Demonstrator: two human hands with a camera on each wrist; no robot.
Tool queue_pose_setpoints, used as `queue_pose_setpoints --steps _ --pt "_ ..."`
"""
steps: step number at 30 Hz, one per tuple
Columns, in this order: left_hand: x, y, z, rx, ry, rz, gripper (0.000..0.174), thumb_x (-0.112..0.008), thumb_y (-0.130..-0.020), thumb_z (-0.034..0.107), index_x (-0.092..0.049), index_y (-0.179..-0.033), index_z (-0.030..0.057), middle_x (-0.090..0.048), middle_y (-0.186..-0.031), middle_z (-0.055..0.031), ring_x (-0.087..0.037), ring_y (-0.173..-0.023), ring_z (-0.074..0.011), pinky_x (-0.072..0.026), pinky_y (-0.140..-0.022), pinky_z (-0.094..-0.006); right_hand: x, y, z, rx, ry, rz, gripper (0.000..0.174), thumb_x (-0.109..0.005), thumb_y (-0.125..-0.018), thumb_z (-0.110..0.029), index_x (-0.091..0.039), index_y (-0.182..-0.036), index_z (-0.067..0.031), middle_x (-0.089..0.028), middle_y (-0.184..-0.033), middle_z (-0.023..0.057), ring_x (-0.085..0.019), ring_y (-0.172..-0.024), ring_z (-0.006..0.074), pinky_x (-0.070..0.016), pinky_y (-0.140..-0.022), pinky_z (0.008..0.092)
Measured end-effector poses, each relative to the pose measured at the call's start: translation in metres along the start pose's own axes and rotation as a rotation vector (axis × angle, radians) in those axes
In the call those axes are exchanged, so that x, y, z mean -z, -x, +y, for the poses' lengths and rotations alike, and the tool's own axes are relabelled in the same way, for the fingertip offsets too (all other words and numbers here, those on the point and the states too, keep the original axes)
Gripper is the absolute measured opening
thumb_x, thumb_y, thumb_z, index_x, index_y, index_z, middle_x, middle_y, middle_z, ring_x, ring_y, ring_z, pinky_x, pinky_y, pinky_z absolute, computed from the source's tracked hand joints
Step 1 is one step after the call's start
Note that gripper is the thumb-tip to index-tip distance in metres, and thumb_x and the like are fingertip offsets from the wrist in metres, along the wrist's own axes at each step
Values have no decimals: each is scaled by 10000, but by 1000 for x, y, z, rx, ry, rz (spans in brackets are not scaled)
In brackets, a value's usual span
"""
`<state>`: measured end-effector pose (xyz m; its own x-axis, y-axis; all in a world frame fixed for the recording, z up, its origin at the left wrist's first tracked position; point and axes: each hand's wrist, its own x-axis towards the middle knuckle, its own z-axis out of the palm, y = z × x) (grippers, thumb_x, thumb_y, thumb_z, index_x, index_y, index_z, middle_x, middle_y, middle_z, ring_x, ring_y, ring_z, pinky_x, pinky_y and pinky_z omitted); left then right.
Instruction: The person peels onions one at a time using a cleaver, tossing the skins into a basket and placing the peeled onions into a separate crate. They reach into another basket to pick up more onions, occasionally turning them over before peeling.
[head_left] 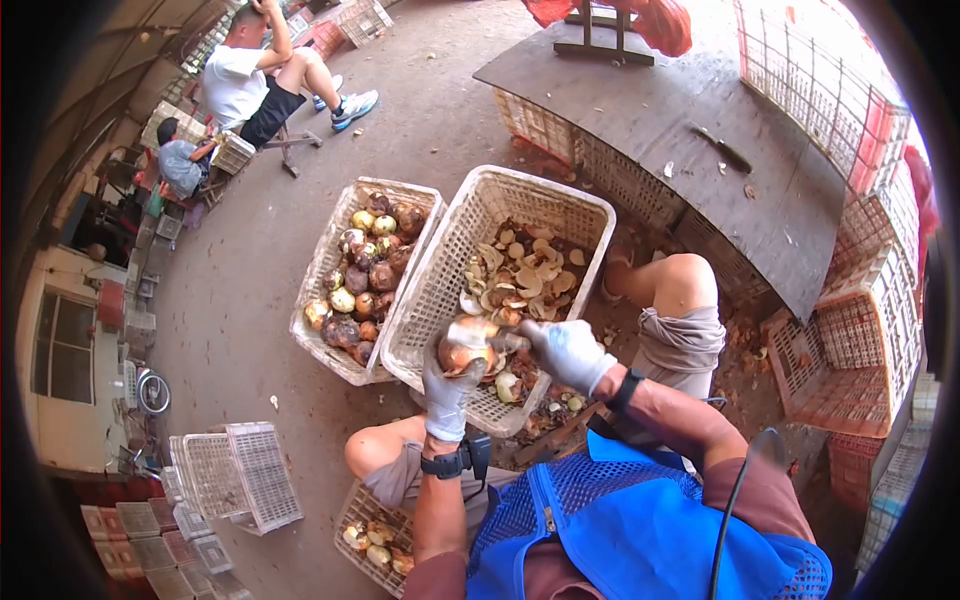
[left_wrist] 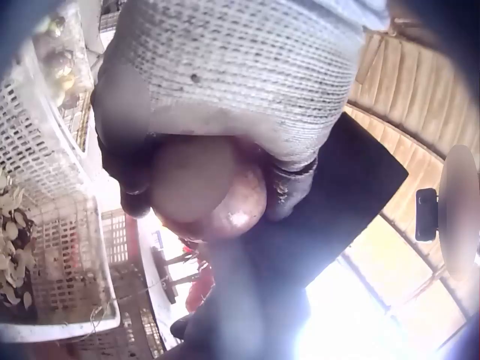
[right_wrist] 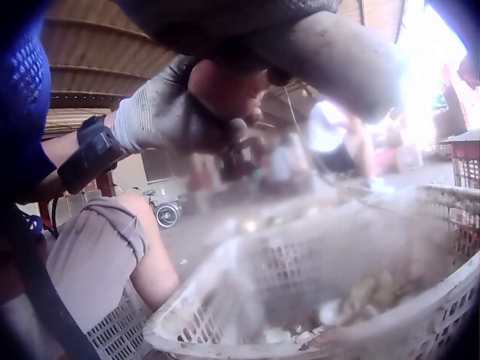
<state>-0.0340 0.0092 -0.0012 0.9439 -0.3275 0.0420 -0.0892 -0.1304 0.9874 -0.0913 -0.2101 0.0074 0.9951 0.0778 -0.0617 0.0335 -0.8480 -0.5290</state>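
My gloved left hand (head_left: 446, 398) grips an onion (head_left: 458, 360) over the near end of a white plastic crate (head_left: 590, 197) holding pale onion trimmings (head_left: 545, 270) and skins. In the left wrist view the fingers curl around the onion (left_wrist: 244, 202), which has a smooth, shiny brown side. My gloved right hand (head_left: 572, 354) holds a knife (head_left: 512, 338), blurred by motion, against the onion. The right wrist view shows the onion (right_wrist: 225, 88) beside dark, curled right-hand fingers (right_wrist: 322, 60). Left of the trimmings stands a crate (head_left: 400, 187) full of unpeeled, dirty onions (head_left: 365, 275).
A small crate (head_left: 365, 500) with pale onions sits by my left leg. A dark tabletop (head_left: 640, 110) bearing another knife (head_left: 722, 148) stands ahead right. Empty crates (head_left: 240, 475) lie left; more crates (head_left: 860, 340) stand right. Two people (head_left: 235, 85) sit at upper left.
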Motion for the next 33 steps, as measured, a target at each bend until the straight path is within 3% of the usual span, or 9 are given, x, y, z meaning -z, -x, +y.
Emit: queue_pose_setpoints --steps 5,9,13,14,15,18,24,28,33 --pt "2 -2 -6 108 509 154 635 -780 -762 102 -455 -1298 -3 -563 -1207 -104 -585 -1062 -221 -500 -934 -342 -2 -5 0 -2 -302 256 290 -589 -860 -144 -568 -1139 -70 -647 -743 187 -656 -693 366 -508 -600 442" --pt "-6 0 9 224 999 97 606 -758 -810 233 -469 -1308 46 -565 -1255 -121 -564 -1139 -248 -477 -981 -409 19 11 -45 7 -773 371 283 -646 -857 -125 -592 -1126 -53 -663 -828 203 -662 -790 378 -522 -663 419" --pt "-13 -2 3 217 1118 152 612 -714 -843 337 -458 -1325 61 -541 -1298 -88 -545 -1161 -248 -451 -1014 -420 3 27 -61 -87 -1000 314 403 -651 -850 -82 -553 -1236 -18 -670 -948 227 -675 -903 358 -531 -719 374" --pt "-18 -3 5 204 1057 129 650 -706 -837 405 -448 -1330 70 -546 -1278 -67 -541 -1159 -236 -444 -1007 -400 1 28 -61 -79 -915 304 453 -649 -856 -95 -522 -1284 -19 -672 -973 226 -673 -931 355 -531 -738 379" --pt "-21 0 5 216 993 102 673 -707 -829 427 -441 -1337 76 -544 -1275 -67 -534 -1167 -235 -441 -1004 -397 -15 22 -61 -50 -874 379 270 -634 -886 -76 -604 -1147 -14 -692 -817 143 -657 -734 133 -520 -658 314" --pt "-21 7 0 267 802 20 787 -723 -788 499 -396 -1383 100 -520 -1276 -67 -500 -1202 -225 -423 -994 -378 -24 19 -57 -21 -747 392 323 -639 -875 -80 -584 -1188 -25 -690 -851 176 -702 -797 205 -527 -668 337" --pt "-7 9 9 88 595 40 804 -789 -752 300 -389 -1401 41 -554 -1236 -85 -571 -1106 -226 -493 -939 -350 -1 25 -50 -29 -589 133 333 -625 -883 -177 -587 -1200 -82 -633 -782 225 -660 -776 374 -518 -647 403" --pt "1 3 0 62 469 126 788 -836 -693 212 -445 -1347 13 -557 -1222 -95 -581 -1080 -223 -498 -942 -353 19 25 -46 -41 -617 116 354 -629 -879 -152 -574 -1217 -62 -646 -804 221 -674 -786 364 -525 -660 385" --pt "-21 5 10 69 455 196 743 -827 -720 243 -463 -1335 40 -536 -1249 -81 -545 -1127 -212 -467 -969 -342 -2 19 -45 11 -720 406 422 -646 -837 -56 -548 -1247 -39 -669 -874 206 -689 -800 335 -535 -675 367"
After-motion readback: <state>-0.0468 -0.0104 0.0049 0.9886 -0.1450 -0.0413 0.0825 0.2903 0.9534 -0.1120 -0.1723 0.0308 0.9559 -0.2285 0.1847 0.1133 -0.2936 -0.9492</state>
